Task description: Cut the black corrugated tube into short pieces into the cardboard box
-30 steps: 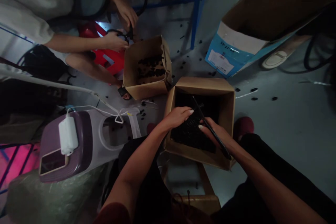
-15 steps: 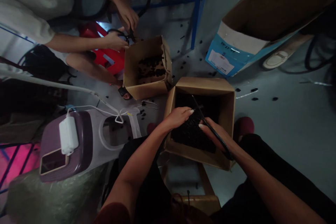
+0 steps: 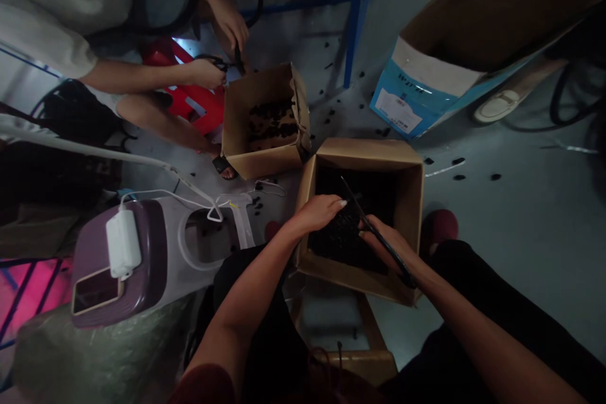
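My right hand [image 3: 386, 243] is wrapped round a pair of dark scissors [image 3: 356, 202], seen almost edge-on, with the blade tip pointing up and left. My left hand [image 3: 324, 211] reaches in from the left, its fingers pinched on a small black piece that barely shows in the dim light. Both hands are over an open cardboard box [image 3: 369, 150], which stands between my knees. A dark heap of small black pieces [image 3: 343, 237] lies inside it. The scissors' blade is just right of my left fingertips.
A co-worker's hands [image 3: 220, 50] work with black scissors above a second cardboard box [image 3: 262, 164] holding black pieces. A blue carton [image 3: 402, 98] stands at right. Left are a purple-lidded bin [image 3: 151, 252], charger [image 3: 124, 243] and phone [image 3: 98, 290]. Black bits dot the floor.
My left hand has shifted slightly left. The scissors in my right hand have tilted, with their tip slightly lower and further left. The co-worker's scissors hand has moved slightly left.
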`<control>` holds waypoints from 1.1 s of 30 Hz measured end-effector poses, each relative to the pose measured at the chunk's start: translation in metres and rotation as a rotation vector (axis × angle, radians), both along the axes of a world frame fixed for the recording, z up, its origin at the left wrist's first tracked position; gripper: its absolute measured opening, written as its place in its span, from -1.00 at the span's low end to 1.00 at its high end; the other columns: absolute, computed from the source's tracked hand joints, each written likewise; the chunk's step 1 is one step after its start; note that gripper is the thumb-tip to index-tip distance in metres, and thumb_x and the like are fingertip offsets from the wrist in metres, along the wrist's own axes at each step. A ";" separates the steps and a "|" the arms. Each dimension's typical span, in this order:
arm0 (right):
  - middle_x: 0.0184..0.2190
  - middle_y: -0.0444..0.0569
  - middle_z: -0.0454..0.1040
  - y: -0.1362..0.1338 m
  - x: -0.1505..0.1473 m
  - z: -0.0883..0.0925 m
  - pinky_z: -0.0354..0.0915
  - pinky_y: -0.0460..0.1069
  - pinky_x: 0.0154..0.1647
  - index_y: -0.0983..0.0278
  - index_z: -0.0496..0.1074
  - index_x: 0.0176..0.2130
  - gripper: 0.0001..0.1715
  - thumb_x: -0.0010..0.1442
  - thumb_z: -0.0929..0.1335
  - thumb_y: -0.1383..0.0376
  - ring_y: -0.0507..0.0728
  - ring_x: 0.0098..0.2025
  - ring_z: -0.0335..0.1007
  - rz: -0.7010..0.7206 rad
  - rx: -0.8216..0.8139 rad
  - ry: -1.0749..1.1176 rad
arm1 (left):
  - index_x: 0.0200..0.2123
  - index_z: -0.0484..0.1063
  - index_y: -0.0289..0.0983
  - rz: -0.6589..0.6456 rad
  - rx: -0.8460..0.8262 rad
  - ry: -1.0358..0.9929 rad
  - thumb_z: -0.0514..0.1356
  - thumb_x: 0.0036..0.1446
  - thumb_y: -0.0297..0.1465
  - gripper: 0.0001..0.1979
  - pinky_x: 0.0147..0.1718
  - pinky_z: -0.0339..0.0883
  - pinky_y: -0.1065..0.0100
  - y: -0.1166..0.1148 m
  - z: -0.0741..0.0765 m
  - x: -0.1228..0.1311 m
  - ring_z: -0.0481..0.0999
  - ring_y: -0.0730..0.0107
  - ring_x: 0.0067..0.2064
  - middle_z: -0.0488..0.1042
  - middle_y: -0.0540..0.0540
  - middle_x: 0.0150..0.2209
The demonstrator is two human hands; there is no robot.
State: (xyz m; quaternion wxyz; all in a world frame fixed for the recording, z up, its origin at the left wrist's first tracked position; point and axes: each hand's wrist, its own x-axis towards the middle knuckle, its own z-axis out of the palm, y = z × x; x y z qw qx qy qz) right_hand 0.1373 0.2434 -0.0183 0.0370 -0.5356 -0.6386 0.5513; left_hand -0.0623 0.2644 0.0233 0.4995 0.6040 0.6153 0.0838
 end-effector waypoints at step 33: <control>-0.49 -0.17 0.36 0.021 0.010 0.010 0.27 -0.13 -0.57 0.24 0.27 -0.23 -0.65 0.16 0.27 0.02 -0.03 -0.56 0.28 -0.311 -0.143 0.366 | -0.06 0.35 -0.39 0.509 -0.390 -0.681 0.10 0.03 -0.46 -0.64 -0.71 -0.09 0.56 0.006 0.015 0.006 0.16 0.68 -0.64 0.37 0.01 -0.47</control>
